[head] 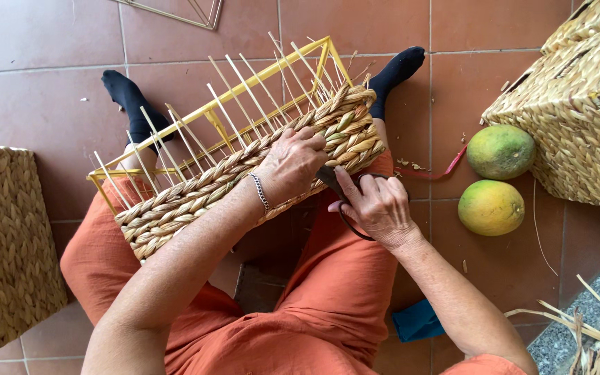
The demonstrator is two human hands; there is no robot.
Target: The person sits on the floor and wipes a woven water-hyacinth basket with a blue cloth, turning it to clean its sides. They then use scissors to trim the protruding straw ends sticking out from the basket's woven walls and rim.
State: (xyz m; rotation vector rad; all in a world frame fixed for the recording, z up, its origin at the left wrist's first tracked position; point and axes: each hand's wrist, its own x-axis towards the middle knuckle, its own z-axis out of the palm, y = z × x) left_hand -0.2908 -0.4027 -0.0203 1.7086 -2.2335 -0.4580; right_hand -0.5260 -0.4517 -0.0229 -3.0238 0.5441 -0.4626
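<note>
My left hand (289, 167) presses flat on the braid (244, 170) of the basket (210, 111) on my lap; right hand (376, 208) grips scissors (345, 201) just right of it, two melons (498, 177) far right.

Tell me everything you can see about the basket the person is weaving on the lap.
The unfinished basket has a yellow metal frame, thin pale upright sticks and a few rows of thick braided straw-coloured fibre. It lies tilted across the orange-clad knees. The left hand presses on the braid; the right hand holds dark scissors at its lower edge.
</note>
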